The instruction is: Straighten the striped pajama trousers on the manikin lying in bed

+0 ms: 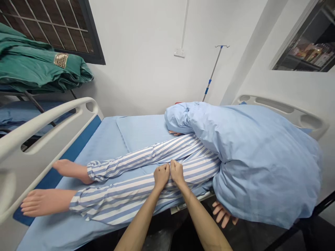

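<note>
A mannequin patient lies on a hospital bed [86,146], wearing blue-and-white striped pyjama trousers [131,188]. My left hand [161,176] and my right hand [177,172] sit side by side on the near thigh, fingers curled into the striped cloth. A blue quilt [261,164] covers the mannequin's upper body and hides its head. Its bare feet [44,202] point toward the left bed rail. One mannequin hand [222,214] hangs past the near mattress edge, and another [175,133] pokes out at the far side of the quilt.
A white bed rail [39,139] stands at the foot end, and another [282,113] stands beyond the quilt. An IV pole [213,71] rises by the white wall. Green folded cloth [39,62] lies on a neighbouring bed at the upper left.
</note>
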### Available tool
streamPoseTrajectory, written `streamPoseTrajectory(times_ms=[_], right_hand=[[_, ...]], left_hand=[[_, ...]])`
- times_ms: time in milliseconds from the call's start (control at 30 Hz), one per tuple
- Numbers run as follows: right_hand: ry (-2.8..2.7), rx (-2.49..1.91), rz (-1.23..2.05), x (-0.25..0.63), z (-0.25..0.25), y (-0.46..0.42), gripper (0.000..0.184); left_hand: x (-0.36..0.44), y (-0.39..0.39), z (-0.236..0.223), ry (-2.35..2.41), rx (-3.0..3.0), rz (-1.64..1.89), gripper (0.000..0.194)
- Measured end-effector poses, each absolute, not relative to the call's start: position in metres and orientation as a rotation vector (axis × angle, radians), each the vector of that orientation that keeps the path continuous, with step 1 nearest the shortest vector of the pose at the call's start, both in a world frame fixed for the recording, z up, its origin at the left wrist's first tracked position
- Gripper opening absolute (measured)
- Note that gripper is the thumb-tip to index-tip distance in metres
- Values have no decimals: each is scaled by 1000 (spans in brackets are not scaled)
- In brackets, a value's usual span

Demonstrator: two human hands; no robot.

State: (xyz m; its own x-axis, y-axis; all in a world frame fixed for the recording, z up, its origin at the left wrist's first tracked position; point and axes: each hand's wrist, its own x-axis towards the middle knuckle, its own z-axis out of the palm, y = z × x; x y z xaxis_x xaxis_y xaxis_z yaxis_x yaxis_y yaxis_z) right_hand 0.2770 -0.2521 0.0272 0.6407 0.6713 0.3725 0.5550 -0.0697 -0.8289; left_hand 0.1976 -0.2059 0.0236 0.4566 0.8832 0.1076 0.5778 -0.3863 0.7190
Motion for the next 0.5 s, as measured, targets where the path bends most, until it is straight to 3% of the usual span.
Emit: streamPoseTrajectory(times_ms=[500], right_hand=[[-910,-1676,129,283,17,-252,46]], left_hand=[[222,-209,31,1097,1849,834,45]])
